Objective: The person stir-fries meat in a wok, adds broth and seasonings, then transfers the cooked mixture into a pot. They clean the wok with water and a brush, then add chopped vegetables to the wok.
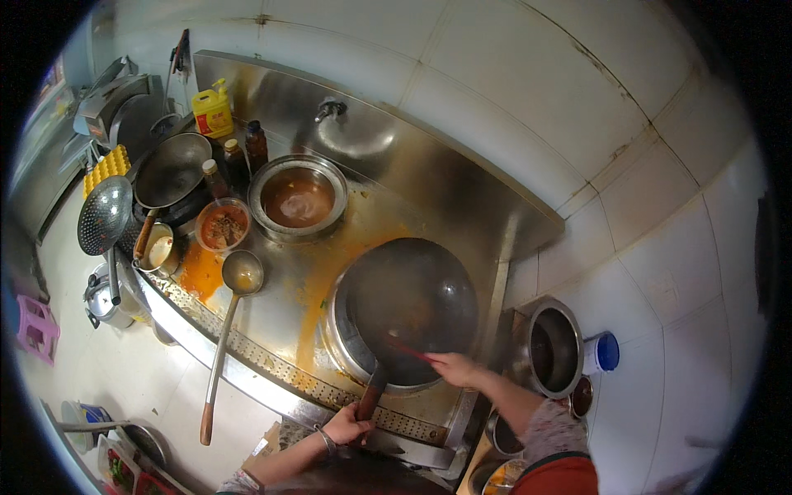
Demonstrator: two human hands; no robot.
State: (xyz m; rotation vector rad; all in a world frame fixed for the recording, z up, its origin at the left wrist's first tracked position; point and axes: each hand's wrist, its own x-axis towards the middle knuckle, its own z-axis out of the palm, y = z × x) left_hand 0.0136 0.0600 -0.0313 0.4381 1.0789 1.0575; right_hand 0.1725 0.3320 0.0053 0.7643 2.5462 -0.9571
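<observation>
My left hand (348,427), with a bracelet at the wrist, is closed around the wooden handle (371,399) of a dark wok (427,284). The wok rests tilted on the round metal ring of the stove burner (339,346). In my right hand (458,369) is a thin red utensil (411,349). Its far end reaches down into the wok, blurred, so I cannot tell what kind of utensil it is. Haze dulls the wok's inside, and no food shows clearly there.
A long-handled ladle (242,272) lies across the perforated front strip. Behind it stand a bowl of red sauce (223,226), a pot of brown liquid (300,198) and several bottles (235,159). A second wok (173,170) and a perforated skimmer (105,213) sit left; a steel pot (547,349) stands right.
</observation>
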